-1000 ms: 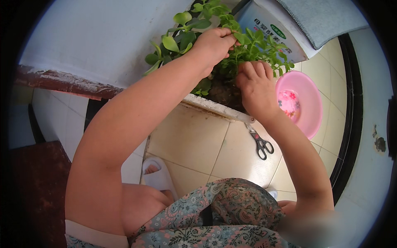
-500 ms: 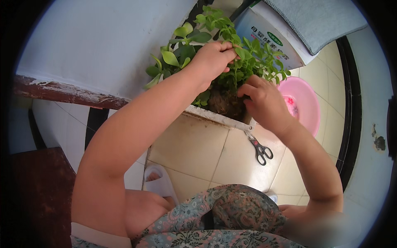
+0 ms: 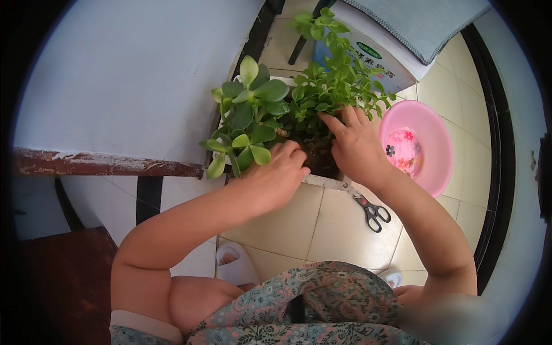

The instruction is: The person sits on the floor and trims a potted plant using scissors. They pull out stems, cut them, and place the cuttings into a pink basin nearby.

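A white planter (image 3: 326,181) holds dark soil (image 3: 322,163), with a thick-leaved succulent (image 3: 253,109) on the left and a bushy plant with small green leaves (image 3: 339,80) on the right. At the planter's near edge, just below the succulent, my left hand (image 3: 276,178) is closed over the soil with fingers curled. Whatever its fingers hold, if anything, is hidden. My right hand (image 3: 361,146) reaches over the planter's right side. Its fingers are spread and touch the lower stems and leaves of the bushy plant, holding nothing that I can see.
Black-handled scissors (image 3: 374,214) hang or lie by the planter's near right corner. Right of it, a pink basin (image 3: 443,152) with a flower pattern stands on the tiled floor. Behind are a box (image 3: 397,72) and a grey cloth (image 3: 420,26). A white wall panel (image 3: 126,80) borders the left.
My left hand has left the bushy plant's upper stems and come down to the planter's near edge. My right hand's fingers have uncurled and spread. More of the succulent shows.
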{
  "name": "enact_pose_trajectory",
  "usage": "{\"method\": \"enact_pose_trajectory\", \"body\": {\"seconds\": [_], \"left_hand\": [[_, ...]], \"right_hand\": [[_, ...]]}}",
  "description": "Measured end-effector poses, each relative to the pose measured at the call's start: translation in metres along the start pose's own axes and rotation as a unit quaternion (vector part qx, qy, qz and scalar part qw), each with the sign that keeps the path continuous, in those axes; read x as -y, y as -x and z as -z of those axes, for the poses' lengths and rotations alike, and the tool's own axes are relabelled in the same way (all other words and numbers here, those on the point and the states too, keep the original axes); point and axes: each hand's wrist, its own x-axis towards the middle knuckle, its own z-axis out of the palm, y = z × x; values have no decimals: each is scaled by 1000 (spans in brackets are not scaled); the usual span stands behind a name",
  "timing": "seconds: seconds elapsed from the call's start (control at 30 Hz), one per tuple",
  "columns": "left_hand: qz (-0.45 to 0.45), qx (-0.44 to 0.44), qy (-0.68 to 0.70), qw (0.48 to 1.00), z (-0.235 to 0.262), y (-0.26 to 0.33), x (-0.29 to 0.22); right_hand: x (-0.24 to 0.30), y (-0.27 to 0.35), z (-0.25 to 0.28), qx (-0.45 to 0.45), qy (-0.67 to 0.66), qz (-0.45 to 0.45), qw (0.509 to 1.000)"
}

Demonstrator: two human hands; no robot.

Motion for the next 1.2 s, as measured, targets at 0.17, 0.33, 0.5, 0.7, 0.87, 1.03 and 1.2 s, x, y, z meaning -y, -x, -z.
{"method": "enact_pose_trajectory", "body": {"seconds": [0.17, 0.33, 0.5, 0.7, 0.87, 1.03, 1.2], "left_hand": [[116, 39, -29, 992, -10, -17, 11], [197, 170, -38, 965, 3, -29, 6], [185, 104, -41, 976, -11, -14, 32], [155, 144, -2, 977, 7, 10, 34], [67, 96, 56, 992, 15, 28, 21], [-39, -1, 273, 961, 5, 46, 24], [57, -32, 694, 717, -4, 49, 6]], "right_hand": [[-1, -1, 3, 13, -20, -10, 1000], [-1, 2, -1, 10, -22, -8, 1000], [-2, 3, -4, -15, -18, 0, 1000], [-3, 4, -4, -5, -15, -3, 1000], [-3, 4, -4, 14, -12, -16, 1000], [-2, 2, -1, 22, -23, -23, 999], [-2, 0, 1, 30, -50, -30, 998]]}}
